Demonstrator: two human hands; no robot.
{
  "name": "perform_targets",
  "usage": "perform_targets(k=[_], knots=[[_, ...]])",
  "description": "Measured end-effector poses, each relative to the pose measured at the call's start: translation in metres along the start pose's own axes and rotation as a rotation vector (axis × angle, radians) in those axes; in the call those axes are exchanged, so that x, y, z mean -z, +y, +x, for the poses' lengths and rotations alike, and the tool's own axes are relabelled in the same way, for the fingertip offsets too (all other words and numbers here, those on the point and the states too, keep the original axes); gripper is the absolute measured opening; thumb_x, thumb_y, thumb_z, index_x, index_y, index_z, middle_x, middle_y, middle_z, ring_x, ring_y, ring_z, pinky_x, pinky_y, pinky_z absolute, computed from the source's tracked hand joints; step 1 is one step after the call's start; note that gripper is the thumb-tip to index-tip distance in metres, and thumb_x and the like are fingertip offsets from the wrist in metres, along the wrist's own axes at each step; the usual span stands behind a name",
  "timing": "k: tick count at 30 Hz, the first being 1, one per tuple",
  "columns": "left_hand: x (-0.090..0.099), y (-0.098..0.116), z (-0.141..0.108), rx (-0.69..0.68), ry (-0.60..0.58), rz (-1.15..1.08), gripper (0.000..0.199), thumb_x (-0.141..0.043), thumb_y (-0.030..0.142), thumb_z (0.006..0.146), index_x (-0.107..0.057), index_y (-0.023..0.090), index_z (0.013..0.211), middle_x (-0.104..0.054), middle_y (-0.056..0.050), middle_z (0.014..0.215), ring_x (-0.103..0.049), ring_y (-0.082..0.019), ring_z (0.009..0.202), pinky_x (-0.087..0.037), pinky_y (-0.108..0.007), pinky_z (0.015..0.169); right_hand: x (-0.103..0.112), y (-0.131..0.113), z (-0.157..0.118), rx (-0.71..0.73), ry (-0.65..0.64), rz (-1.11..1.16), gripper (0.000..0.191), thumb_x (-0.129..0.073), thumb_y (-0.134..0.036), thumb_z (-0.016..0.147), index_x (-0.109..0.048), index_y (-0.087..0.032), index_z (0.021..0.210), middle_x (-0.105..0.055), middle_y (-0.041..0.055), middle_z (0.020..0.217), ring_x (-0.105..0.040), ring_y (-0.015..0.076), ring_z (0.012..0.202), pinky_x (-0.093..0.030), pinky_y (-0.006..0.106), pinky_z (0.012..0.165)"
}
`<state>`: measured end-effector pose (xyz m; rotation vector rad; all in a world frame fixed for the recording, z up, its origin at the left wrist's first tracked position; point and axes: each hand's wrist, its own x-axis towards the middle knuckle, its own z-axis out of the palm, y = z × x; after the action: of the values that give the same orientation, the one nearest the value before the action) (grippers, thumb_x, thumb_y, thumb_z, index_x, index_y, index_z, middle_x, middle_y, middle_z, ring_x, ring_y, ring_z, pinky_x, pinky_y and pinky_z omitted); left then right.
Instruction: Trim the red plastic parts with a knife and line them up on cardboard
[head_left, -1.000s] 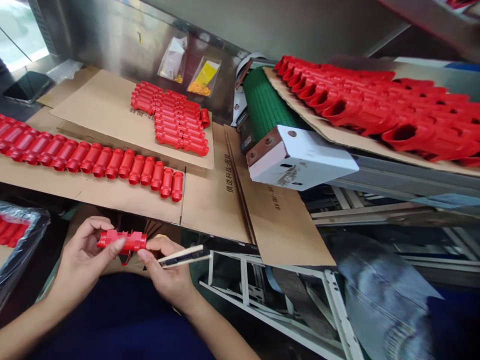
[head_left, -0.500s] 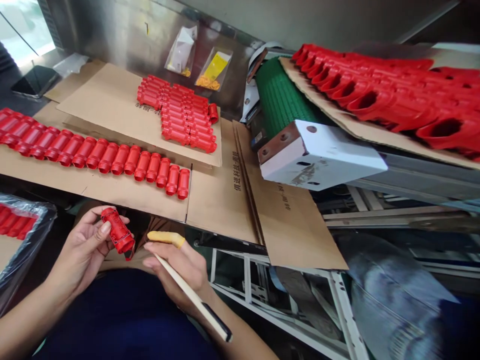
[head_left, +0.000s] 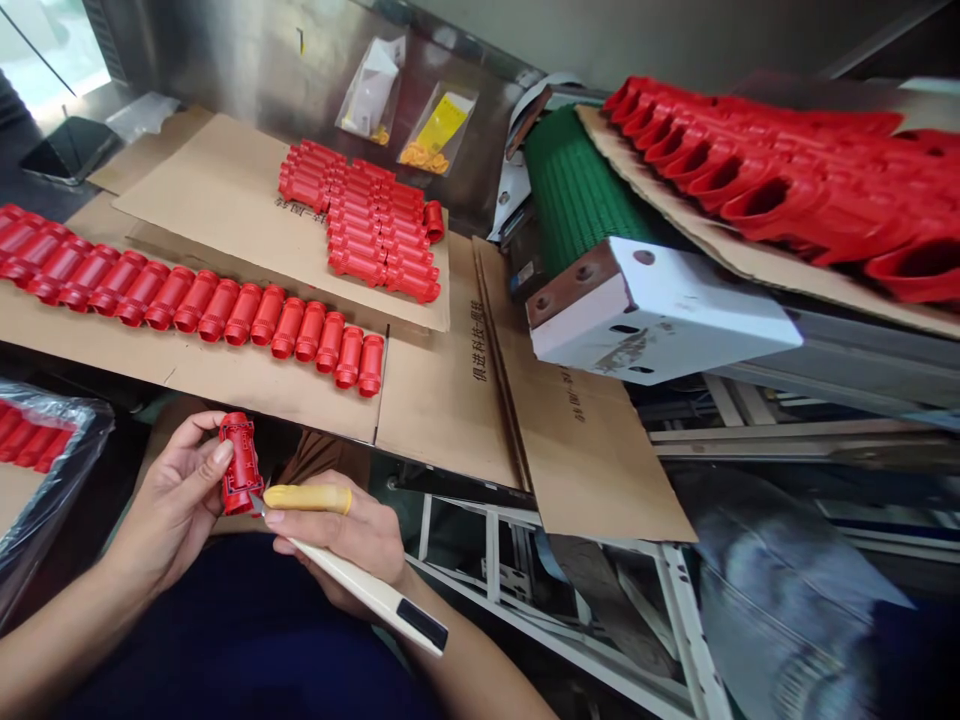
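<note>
While the left edge is taken up by a plastic-lined box (head_left: 79,452), in which red pieces (head_left: 34,440) are laid side by side, a dark phone (head_left: 69,150) is seen above it on the bench. Next, a long row of red tubes (head_left: 199,300) is lined up along flat cardboard (head_left: 225,372), the tubes set close to one another. Below this row, a single red part (head_left: 241,470) is held nearly upright, off the bench, by the left hand (head_left: 180,490); it is pinched between thumb and curled fingers. At its lower end a small blade (head_left: 258,504) is placed; whether the plastic is being cut cannot be told. The blade's cream-coloured knife (head_left: 375,598) is gripped by the right hand (head_left: 337,530), whose fingers are closed around the handle and whose forefinger is covered by a yellow finger cot (head_left: 307,498). Farther back, a cluster of red parts (head_left: 360,215) is arranged on a raised cardboard sheet (head_left: 210,190), and behind it two clear packets (head_left: 439,128) are seen, yellow bits contained in them. To the right, a green belt (head_left: 585,190) is bordered by a white bracket (head_left: 660,310), and flared red parts (head_left: 750,170) are ranked on cardboard above. At lower right, faded blue denim (head_left: 765,580) is seen.
</note>
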<state>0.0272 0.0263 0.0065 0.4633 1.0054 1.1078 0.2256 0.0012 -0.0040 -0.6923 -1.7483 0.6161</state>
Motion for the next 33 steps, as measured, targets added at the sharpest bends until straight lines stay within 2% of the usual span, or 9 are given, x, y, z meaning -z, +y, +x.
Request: perform_targets(k=[5,9,12,17,21,23,27,29,33], knots=[[-0.003,0.0,0.0,-0.023,0.008,0.009,0.044,-0.099,0.036,0.077,-0.074,0.022,0.11,-0.08,-0.003,0.083,-0.068,-0.01,0.059,-0.063,-0.02,0.06,-0.002,0.0,-0.002,-0.04,-0.001,0.013,0.025,-0.07,-0.018,0.106,-0.077,-0.021,0.13,-0.084,0.0083,0.109,-0.081,0.02,0.095,-0.071,0.032,0.086],[-0.001,0.0,0.0,-0.027,0.01,0.014,0.043,-0.099,0.036,0.078,-0.076,0.022,0.112,-0.081,-0.004,0.083,-0.068,-0.011,0.06,-0.063,-0.021,0.062,-0.001,-0.002,-0.002,-0.062,-0.012,0.007,0.026,-0.072,-0.015,0.104,-0.077,-0.02,0.13,-0.084,0.0091,0.111,-0.081,0.0194,0.098,-0.07,0.031,0.09],[0.003,0.0,0.0,0.009,0.007,0.001,0.044,-0.098,0.036,0.079,-0.076,0.023,0.114,-0.082,-0.006,0.088,-0.071,-0.012,0.065,-0.064,-0.021,0.066,0.001,-0.004,-0.002,-0.083,-0.01,0.005,0.025,-0.073,-0.013,0.103,-0.077,-0.019,0.127,-0.085,0.0093,0.11,-0.081,0.0197,0.099,-0.07,0.031,0.09],[0.01,-0.002,0.001,0.037,-0.046,0.032,0.038,-0.092,0.036,0.087,-0.076,0.025,0.12,-0.081,-0.006,0.09,-0.074,-0.015,0.075,-0.065,-0.023,0.071,0.001,-0.004,-0.001,-0.094,-0.012,0.032,0.022,-0.072,-0.018,0.105,-0.078,-0.02,0.126,-0.085,0.0099,0.112,-0.081,0.0196,0.101,-0.069,0.031,0.091],[0.008,-0.002,0.001,0.03,-0.042,0.043,0.038,-0.093,0.037,0.086,-0.076,0.024,0.117,-0.08,-0.005,0.087,-0.071,-0.013,0.069,-0.064,-0.022,0.068,0.002,-0.003,0.002,-0.082,-0.017,0.007,0.017,-0.071,-0.02,0.107,-0.076,-0.02,0.123,-0.084,0.0099,0.111,-0.081,0.0182,0.101,-0.069,0.03,0.091],[0.005,-0.002,0.001,0.033,-0.032,0.037,0.04,-0.095,0.037,0.083,-0.077,0.023,0.116,-0.08,-0.005,0.087,-0.071,-0.013,0.067,-0.064,-0.022,0.067,0.004,-0.001,0.005,-0.049,-0.06,-0.026,0.015,-0.07,-0.02,0.107,-0.074,-0.017,0.122,-0.083,0.0112,0.11,-0.08,0.0189,0.1,-0.069,0.031,0.09],[0.005,-0.003,0.001,0.079,-0.008,0.014,0.042,-0.097,0.038,0.081,-0.076,0.022,0.113,-0.08,-0.004,0.088,-0.072,-0.013,0.067,-0.064,-0.021,0.065,0.007,0.005,0.005,0.126,-0.184,-0.191,0.019,-0.069,-0.016,0.106,-0.07,-0.014,0.124,-0.083,0.0148,0.11,-0.078,0.0215,0.092,-0.07,0.034,0.08],[0.007,-0.004,0.001,0.1,-0.017,0.031,0.041,-0.095,0.039,0.083,-0.075,0.022,0.115,-0.079,-0.004,0.089,-0.072,-0.014,0.067,-0.065,-0.023,0.063,0.007,0.006,0.001,0.081,-0.108,-0.225,0.021,-0.069,-0.013,0.105,-0.07,-0.016,0.126,-0.084,0.0126,0.108,-0.079,0.0211,0.091,-0.07,0.032,0.079],[0.008,-0.005,0.001,0.05,-0.043,0.076,0.039,-0.091,0.04,0.088,-0.072,0.024,0.118,-0.078,-0.003,0.086,-0.073,-0.017,0.066,-0.066,-0.029,0.063,0.003,0.003,-0.004,-0.296,0.309,-0.137,0.02,-0.067,-0.012,0.105,-0.073,-0.023,0.121,-0.084,0.0065,0.1,-0.082,0.0194,0.089,-0.07,0.032,0.081]])
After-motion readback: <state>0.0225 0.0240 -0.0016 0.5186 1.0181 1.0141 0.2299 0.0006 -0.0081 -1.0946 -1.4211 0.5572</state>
